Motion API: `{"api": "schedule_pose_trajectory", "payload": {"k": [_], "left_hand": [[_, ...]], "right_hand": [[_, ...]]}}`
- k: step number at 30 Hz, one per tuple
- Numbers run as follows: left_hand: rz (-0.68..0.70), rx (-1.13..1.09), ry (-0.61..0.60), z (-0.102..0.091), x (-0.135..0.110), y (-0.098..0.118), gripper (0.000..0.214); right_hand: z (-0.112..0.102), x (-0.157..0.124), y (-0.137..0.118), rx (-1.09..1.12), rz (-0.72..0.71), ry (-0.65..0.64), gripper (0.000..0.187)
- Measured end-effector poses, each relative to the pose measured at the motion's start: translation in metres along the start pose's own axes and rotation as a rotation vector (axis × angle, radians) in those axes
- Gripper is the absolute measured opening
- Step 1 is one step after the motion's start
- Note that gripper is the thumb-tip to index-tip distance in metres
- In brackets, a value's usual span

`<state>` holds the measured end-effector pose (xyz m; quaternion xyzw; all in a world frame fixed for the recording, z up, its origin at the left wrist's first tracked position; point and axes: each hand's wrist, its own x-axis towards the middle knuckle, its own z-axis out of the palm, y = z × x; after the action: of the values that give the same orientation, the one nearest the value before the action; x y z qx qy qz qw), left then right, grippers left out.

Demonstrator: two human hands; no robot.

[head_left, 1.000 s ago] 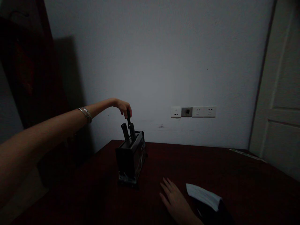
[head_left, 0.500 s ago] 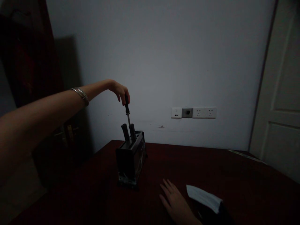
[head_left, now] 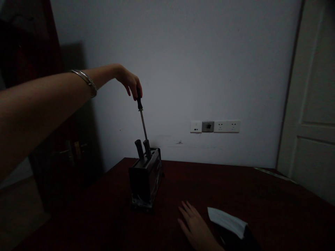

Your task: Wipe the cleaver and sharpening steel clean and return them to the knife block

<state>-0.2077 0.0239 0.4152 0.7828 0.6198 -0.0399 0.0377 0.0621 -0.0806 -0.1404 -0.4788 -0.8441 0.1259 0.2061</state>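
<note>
My left hand [head_left: 134,85], with bracelets on its wrist, is closed round the black handle of a honing steel [head_left: 143,124]. The thin metal rod points down at a slight tilt, its lower end hidden behind a knife handle. Below it, a dark knife block [head_left: 146,174] stands on the table, with two black knife handles [head_left: 139,149] sticking up from its top. Palm down on the table lies my right hand [head_left: 195,225], fingers spread and holding nothing.
Right of my right hand, a pale folded cloth or mask [head_left: 227,221] lies over something dark. The dark red table [head_left: 209,181] meets a wall with sockets [head_left: 214,126]. A pale door [head_left: 311,115] is at right, a dark door with a handle [head_left: 69,151] at left.
My left hand has risen and shifted slightly left, drawing the honing steel up so more of its rod shows above the block. The right hand stays in place.
</note>
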Motion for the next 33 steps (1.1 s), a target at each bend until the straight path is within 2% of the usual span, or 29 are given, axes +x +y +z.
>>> {"api": "schedule_pose_trajectory", "payload": {"k": [5,8,14,18,21,26,30,33], "left_hand": [[-0.045,-0.013,0.087,-0.026,-0.012,0.012,0.051],[0.012,0.034,0.121,-0.035,-0.016,0.021,0.053],[0.139,0.087,0.195,-0.031,-0.015,0.054,0.039],[0.298,0.099,0.276,-0.023,-0.013,0.079,0.033],[0.344,0.061,0.351,-0.01,-0.011,0.097,0.035],[0.435,0.039,0.432,0.019,-0.006,0.121,0.034],[0.562,0.04,0.548,0.048,-0.002,0.134,0.033],[0.649,-0.023,0.626,0.086,-0.004,0.144,0.031]], "right_hand": [[-0.001,0.0,0.0,0.005,0.005,-0.002,0.058],[-0.002,-0.001,-0.002,-0.011,0.007,-0.007,0.058],[0.001,-0.001,0.001,0.086,0.046,0.02,0.062],[-0.009,0.006,0.007,0.3,0.151,0.158,0.068],[-0.037,0.016,0.007,0.496,0.147,0.311,0.069],[-0.107,0.033,-0.008,0.983,0.085,0.464,0.055],[-0.157,0.037,-0.026,1.292,0.088,0.459,0.039],[-0.18,0.036,-0.038,1.438,0.074,0.445,0.031]]}}
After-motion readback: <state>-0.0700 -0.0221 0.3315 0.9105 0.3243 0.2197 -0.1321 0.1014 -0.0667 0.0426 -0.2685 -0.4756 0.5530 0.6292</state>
